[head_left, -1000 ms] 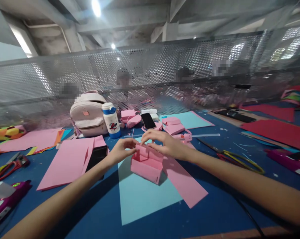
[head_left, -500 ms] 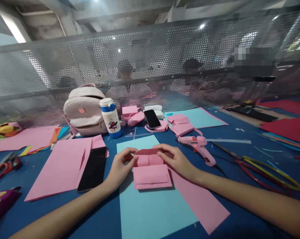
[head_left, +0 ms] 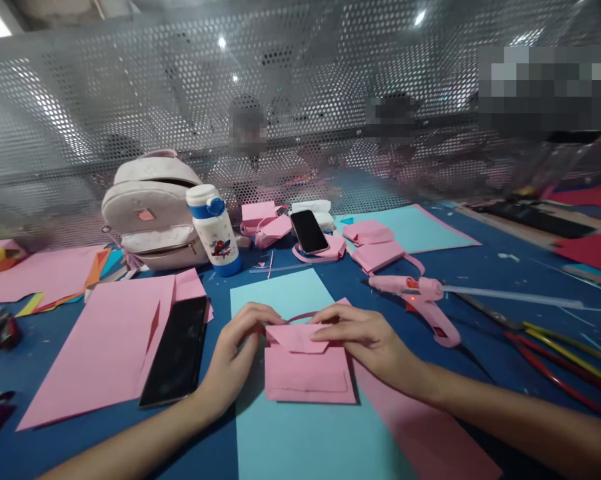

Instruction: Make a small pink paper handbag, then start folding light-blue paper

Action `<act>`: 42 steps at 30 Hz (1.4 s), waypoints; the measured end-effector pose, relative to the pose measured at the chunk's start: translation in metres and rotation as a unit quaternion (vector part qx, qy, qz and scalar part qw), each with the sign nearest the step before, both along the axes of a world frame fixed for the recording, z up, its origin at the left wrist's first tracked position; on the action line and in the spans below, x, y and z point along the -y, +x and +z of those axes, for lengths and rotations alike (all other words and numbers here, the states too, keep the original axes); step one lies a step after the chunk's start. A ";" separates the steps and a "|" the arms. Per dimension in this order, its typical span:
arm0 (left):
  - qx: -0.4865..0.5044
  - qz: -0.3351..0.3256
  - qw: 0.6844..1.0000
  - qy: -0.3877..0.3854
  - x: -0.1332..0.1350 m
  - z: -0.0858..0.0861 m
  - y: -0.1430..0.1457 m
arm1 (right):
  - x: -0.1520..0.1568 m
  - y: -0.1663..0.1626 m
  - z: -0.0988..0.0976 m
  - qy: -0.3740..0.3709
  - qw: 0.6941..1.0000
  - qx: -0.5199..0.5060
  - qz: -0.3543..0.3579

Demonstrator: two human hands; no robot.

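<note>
A small pink paper bag (head_left: 308, 375) lies on a light blue sheet (head_left: 300, 443) in front of me. Its pointed top flap (head_left: 298, 339) is folded down over the front, and a thin strip handle (head_left: 301, 316) arches behind it. My left hand (head_left: 236, 350) pinches the bag's upper left corner, its thumb hidden in part. On the other side, my right hand (head_left: 378, 340) has its fingers on the flap's right half and grips the upper right edge. A pink sheet (head_left: 420, 437) lies beneath my right forearm.
Right of the bag are a pink glue gun (head_left: 428, 303) with its glue stick and red-and-yellow-handled scissors (head_left: 545, 347). To the left lie pink sheets (head_left: 105, 347) and a black phone (head_left: 176, 353). Behind stand a bottle (head_left: 215, 233), a backpack (head_left: 153, 213) and finished-looking pink paper bags (head_left: 378, 253).
The bag's flap, raised before, is now folded down over the front. My right fingers have moved onto it. The view has tilted down and closer.
</note>
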State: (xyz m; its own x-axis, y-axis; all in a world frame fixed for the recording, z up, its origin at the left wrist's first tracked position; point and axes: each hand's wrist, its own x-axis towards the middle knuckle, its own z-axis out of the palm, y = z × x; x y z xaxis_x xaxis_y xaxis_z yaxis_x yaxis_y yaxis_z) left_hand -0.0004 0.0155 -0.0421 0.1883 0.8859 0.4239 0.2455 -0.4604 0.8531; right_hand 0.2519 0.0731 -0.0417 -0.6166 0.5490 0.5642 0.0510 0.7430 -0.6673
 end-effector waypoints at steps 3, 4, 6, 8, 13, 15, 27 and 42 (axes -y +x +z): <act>-0.007 -0.002 1.000 0.005 0.003 0.005 0.000 | 0.001 0.000 -0.001 0.027 1.000 0.001 -0.006; -0.013 0.000 1.000 0.007 0.005 0.006 0.000 | 0.002 0.000 -0.001 0.035 0.999 0.004 -0.009; -0.035 -0.006 0.999 0.019 0.010 0.008 0.001 | 0.002 0.001 -0.001 0.052 0.998 0.006 -0.016; -0.071 -0.027 0.997 0.035 0.015 0.007 0.002 | 0.003 0.001 -0.001 0.069 0.997 0.003 -0.024; -0.218 -0.039 0.972 0.082 0.025 0.001 0.005 | 0.003 0.002 0.000 0.055 0.998 0.007 -0.035; -0.253 -0.032 0.961 0.108 0.026 0.000 0.006 | 0.004 0.001 0.001 0.055 0.998 0.003 -0.025; -0.219 -0.032 0.970 0.103 0.022 0.002 0.005 | 0.007 0.001 0.012 0.042 0.997 0.053 0.040; -0.223 -0.041 0.970 0.092 0.019 0.000 0.006 | 0.008 -0.001 0.000 0.054 0.994 0.080 0.056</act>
